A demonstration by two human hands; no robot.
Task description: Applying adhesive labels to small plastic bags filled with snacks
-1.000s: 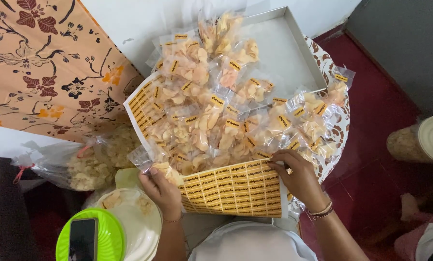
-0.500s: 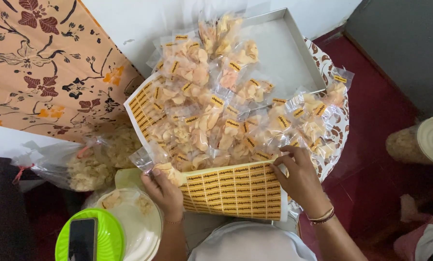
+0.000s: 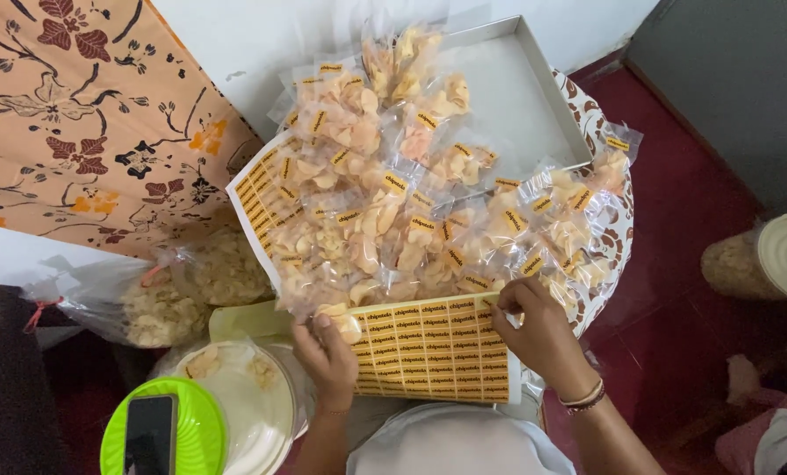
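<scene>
Both hands (image 3: 534, 330) pinch at a yellow sticker sheet (image 3: 429, 352).

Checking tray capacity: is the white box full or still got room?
Partly full. Snack packets heap over the near and middle part of the white box; its far right corner shows bare bottom.

The snack bags (image 3: 393, 202) were clear, glossy plastic, crinkled. The sticker sheet (image 3: 429, 352) looked like smooth yellow paper. The tray (image 3: 517, 97) was matt grey card, the cloth (image 3: 68, 114) soft printed fabric, and the lid (image 3: 204, 431) shiny green plastic.
</scene>
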